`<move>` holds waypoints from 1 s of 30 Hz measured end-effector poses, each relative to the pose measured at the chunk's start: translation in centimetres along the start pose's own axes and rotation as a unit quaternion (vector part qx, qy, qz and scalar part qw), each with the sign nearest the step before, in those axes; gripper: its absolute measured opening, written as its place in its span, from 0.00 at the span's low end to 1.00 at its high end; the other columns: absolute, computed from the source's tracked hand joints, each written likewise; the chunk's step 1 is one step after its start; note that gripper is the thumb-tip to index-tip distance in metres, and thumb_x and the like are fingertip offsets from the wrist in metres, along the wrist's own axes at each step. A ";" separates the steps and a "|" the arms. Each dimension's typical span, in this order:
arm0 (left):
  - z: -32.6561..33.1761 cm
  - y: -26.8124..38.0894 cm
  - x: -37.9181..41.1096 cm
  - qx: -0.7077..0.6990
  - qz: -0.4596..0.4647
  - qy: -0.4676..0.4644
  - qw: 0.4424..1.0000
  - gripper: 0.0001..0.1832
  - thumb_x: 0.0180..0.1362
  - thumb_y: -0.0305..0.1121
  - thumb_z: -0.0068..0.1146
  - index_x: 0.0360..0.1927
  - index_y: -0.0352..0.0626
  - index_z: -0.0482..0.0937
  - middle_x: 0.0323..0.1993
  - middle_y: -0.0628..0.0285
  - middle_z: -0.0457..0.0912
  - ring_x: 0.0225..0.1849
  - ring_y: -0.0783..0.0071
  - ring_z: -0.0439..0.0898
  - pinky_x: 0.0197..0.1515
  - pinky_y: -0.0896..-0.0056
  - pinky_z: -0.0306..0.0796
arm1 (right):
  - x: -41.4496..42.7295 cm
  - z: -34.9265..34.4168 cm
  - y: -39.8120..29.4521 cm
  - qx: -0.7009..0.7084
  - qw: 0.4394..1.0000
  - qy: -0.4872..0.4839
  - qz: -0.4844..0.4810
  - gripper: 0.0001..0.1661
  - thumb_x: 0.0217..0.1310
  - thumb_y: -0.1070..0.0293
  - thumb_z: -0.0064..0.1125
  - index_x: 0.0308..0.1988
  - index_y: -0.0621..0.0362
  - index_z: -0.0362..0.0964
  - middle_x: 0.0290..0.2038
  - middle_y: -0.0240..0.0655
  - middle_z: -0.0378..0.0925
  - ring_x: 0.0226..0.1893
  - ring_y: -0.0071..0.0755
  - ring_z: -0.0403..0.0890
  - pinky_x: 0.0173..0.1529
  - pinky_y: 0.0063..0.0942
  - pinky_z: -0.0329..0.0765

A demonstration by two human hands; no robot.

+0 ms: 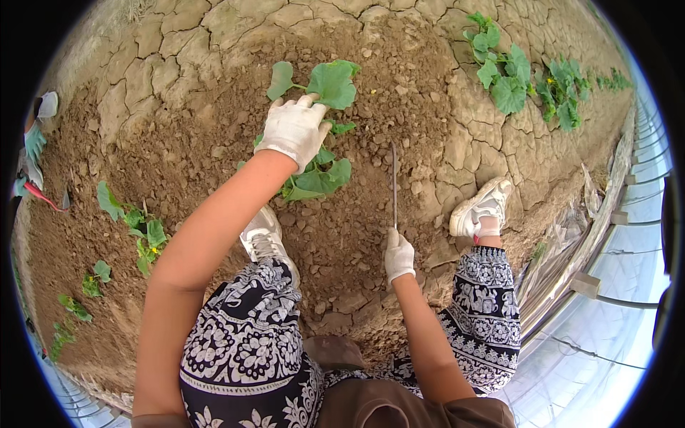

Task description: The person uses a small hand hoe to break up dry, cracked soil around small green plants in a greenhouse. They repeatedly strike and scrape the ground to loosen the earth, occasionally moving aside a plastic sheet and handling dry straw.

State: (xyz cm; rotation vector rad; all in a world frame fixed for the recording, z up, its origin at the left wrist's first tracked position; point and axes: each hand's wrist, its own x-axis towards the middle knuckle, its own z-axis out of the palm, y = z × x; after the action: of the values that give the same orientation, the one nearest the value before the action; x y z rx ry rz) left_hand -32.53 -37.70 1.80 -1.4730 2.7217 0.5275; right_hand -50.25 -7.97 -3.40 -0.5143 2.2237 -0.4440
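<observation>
My left hand, in a white knit glove, is over a leafy cucurbit vine. Its fingers touch the base of a broad green leaf; the palm side and fingertips are hidden, so I cannot tell whether they grip a stem. More leaves of this plant spread beneath my wrist. My right hand, also gloved in white, is closed around the near end of a thin metal rod tool. The rod points away from me, its far end at the loose brown soil; no tool head can be made out.
Cracked dry ground surrounds the loosened soil. Other vines grow at the right and left. At the far left, a co-worker's gloved hand appears near a red-handled tool. Plastic sheeting borders the right side.
</observation>
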 end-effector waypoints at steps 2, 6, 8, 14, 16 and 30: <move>0.1 0.6 0.5 -0.001 0.000 -0.006 1.000 0.16 0.60 0.43 0.52 0.49 0.50 0.78 0.59 0.62 0.73 0.56 0.62 0.74 0.63 0.54 0.61 | -3.3 0.5 2.8 0.088 0.996 0.007 0.031 0.28 0.68 0.47 0.46 0.29 0.63 0.72 0.20 0.28 0.68 0.18 0.22 0.67 0.25 0.24 0.68; 0.0 0.9 1.1 0.006 -0.011 -0.030 0.999 0.19 0.60 0.44 0.52 0.52 0.50 0.76 0.60 0.61 0.71 0.58 0.62 0.73 0.64 0.53 0.59 | -5.9 3.7 3.5 0.040 0.995 0.062 -0.064 0.30 0.68 0.48 0.46 0.35 0.69 0.73 0.22 0.33 0.71 0.24 0.27 0.71 0.33 0.28 0.71; -0.4 1.7 1.6 0.005 -0.009 -0.035 0.999 0.19 0.61 0.44 0.52 0.53 0.51 0.76 0.61 0.61 0.71 0.58 0.62 0.72 0.65 0.53 0.59 | -1.2 3.9 2.0 0.012 1.000 0.010 -0.019 0.31 0.68 0.46 0.45 0.33 0.67 0.74 0.22 0.36 0.72 0.23 0.31 0.72 0.32 0.30 0.72; -0.2 0.7 1.0 0.005 -0.024 -0.037 0.999 0.18 0.61 0.44 0.51 0.52 0.51 0.76 0.60 0.61 0.71 0.58 0.61 0.72 0.65 0.54 0.59 | 6.8 -0.5 -14.5 0.321 0.943 -0.054 0.072 0.28 0.69 0.43 0.40 0.26 0.56 0.63 0.14 0.28 0.60 0.09 0.27 0.60 0.13 0.29 0.62; -0.2 0.5 0.8 0.002 -0.022 -0.036 0.999 0.18 0.61 0.44 0.52 0.52 0.51 0.76 0.60 0.61 0.72 0.58 0.61 0.73 0.65 0.54 0.59 | 6.9 -0.6 -15.1 0.341 0.939 -0.048 0.009 0.29 0.69 0.43 0.40 0.26 0.56 0.64 0.14 0.28 0.61 0.08 0.26 0.60 0.13 0.29 0.62; -1.9 4.1 0.0 -0.015 0.097 0.035 0.995 0.13 0.56 0.44 0.58 0.44 0.56 0.82 0.66 0.55 0.63 0.68 0.54 0.58 0.68 0.43 0.51 | 11.9 -2.7 -6.0 0.216 0.971 0.070 0.067 0.32 0.68 0.41 0.40 0.24 0.58 0.66 0.14 0.29 0.62 0.09 0.27 0.62 0.14 0.29 0.62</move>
State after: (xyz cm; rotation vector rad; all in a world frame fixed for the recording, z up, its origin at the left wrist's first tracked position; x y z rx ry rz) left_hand -35.57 -36.15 4.81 -1.2630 2.9419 0.5318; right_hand -58.21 -18.59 -6.33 -0.1032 2.1865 -0.8885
